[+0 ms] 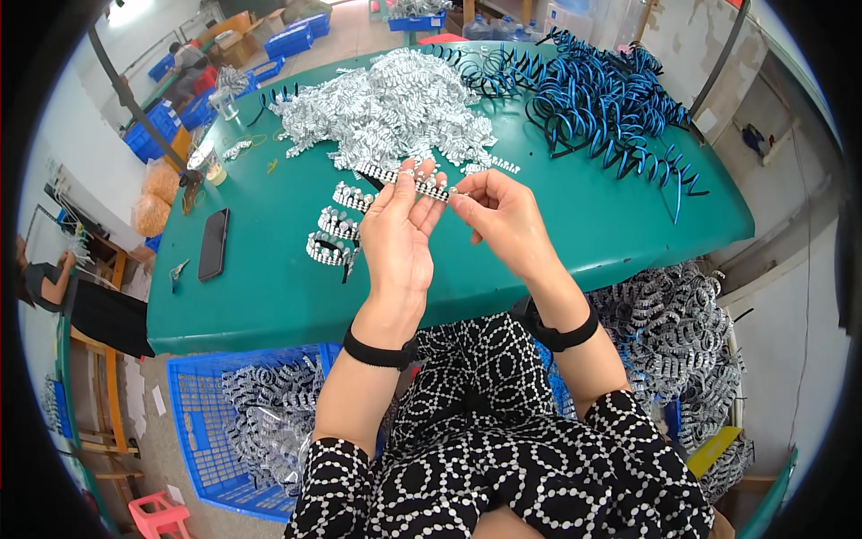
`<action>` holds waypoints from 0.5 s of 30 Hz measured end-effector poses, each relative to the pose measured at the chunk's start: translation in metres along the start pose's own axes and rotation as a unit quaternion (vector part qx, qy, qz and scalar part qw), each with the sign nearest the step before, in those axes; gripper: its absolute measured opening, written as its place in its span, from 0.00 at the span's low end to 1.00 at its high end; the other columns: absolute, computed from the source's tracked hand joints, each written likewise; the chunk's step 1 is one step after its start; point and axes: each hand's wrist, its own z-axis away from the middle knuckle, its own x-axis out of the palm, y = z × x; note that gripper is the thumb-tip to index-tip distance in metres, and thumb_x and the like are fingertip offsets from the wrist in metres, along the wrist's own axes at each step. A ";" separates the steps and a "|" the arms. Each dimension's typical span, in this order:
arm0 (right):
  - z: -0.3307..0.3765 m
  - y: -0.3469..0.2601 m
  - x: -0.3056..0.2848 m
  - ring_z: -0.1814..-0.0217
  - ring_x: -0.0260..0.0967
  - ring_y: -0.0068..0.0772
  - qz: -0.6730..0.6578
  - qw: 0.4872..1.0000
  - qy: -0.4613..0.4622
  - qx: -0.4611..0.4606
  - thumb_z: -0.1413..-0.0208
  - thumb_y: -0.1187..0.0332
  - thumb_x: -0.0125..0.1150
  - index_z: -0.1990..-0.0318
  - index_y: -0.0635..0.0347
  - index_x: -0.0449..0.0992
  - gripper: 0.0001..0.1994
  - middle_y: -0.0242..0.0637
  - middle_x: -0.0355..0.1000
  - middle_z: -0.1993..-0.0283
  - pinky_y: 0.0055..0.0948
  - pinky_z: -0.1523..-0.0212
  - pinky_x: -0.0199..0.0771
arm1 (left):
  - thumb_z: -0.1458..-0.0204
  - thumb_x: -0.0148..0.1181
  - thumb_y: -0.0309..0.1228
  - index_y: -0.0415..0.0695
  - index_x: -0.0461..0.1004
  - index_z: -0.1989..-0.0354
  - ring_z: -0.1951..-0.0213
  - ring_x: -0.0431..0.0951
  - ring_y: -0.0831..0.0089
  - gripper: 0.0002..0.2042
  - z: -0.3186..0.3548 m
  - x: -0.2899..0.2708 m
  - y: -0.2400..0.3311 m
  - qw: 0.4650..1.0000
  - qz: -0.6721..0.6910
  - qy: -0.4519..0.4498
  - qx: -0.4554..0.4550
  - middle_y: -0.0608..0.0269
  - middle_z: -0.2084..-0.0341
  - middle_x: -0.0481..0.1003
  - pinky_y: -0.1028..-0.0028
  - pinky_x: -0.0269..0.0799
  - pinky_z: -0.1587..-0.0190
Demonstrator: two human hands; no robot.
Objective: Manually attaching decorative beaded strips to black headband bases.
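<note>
Black plastic headband set with a row of white bead-like stones (420, 184) is held above the green desk (269, 287), stretched between the person's two hands. The left hand (398, 229) has its palm turned toward the camera, and its fingers (415, 172) are closed around the left part of the headband from behind. The right hand (503, 216) pinches the right end of the headband between thumb and forefinger, fingers closed on it. Each wrist carries a black band.

Just left of the left hand, three more beaded black headbands (334, 229) lie in a short stack on the desk. Behind the hands sits a big heap of white-and-silver beaded trim (386, 112), and further right a tangle of blue and black plastic headbands (593, 99) spreads over the far corner of the desk. A black phone (213, 243) lies flat near the left edge of the desk, with a small pair of pliers (178, 273) beside it and a clear cup (212, 166) further back.

Below the desk, a blue plastic crate (193, 422) holding beaded headbands stands to the left of the person's knees, and another pile of beaded headbands (682, 332) rests on the right. Another person (54, 287) sits at the far left
</note>
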 end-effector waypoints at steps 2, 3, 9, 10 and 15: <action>-0.003 0.003 0.000 0.74 0.68 0.19 -0.003 1.000 -0.001 0.003 0.50 0.71 0.59 0.65 0.69 0.72 0.09 0.35 0.71 0.72 0.20 0.80 0.69 | 0.41 0.47 0.31 0.33 0.62 0.48 0.55 0.73 0.67 0.17 0.001 0.001 0.000 1.000 0.002 0.004 -0.007 0.54 0.55 0.71 0.68 0.69 0.49; -0.004 0.004 0.000 0.74 0.68 0.20 -0.005 1.000 -0.001 0.002 0.50 0.71 0.59 0.65 0.70 0.72 0.09 0.35 0.71 0.72 0.21 0.79 0.70 | 0.41 0.46 0.30 0.33 0.59 0.46 0.53 0.72 0.65 0.18 0.001 0.003 0.001 1.000 -0.007 0.001 -0.007 0.52 0.53 0.69 0.67 0.68 0.48; -0.006 0.008 0.003 0.72 0.69 0.20 -0.048 0.999 -0.009 0.017 0.50 0.72 0.58 0.65 0.70 0.72 0.09 0.36 0.71 0.70 0.21 0.76 0.74 | 0.41 0.45 0.31 0.33 0.58 0.45 0.51 0.71 0.64 0.19 0.001 -0.001 0.001 1.000 -0.017 0.004 -0.005 0.52 0.52 0.68 0.67 0.66 0.46; -0.006 0.008 0.004 0.72 0.69 0.20 -0.047 0.999 -0.010 0.018 0.50 0.72 0.58 0.65 0.70 0.72 0.09 0.36 0.71 0.70 0.21 0.76 0.74 | 0.41 0.46 0.31 0.33 0.58 0.45 0.51 0.71 0.65 0.19 0.001 -0.001 0.001 1.000 -0.016 0.008 -0.009 0.52 0.52 0.68 0.67 0.66 0.46; -0.005 0.011 0.007 0.72 0.69 0.20 -0.065 0.998 0.002 0.023 0.50 0.73 0.58 0.65 0.70 0.71 0.08 0.35 0.71 0.70 0.22 0.75 0.76 | 0.42 0.49 0.32 0.34 0.63 0.47 0.54 0.73 0.68 0.17 0.001 -0.003 -0.001 1.000 -0.002 0.019 -0.006 0.56 0.54 0.71 0.69 0.67 0.48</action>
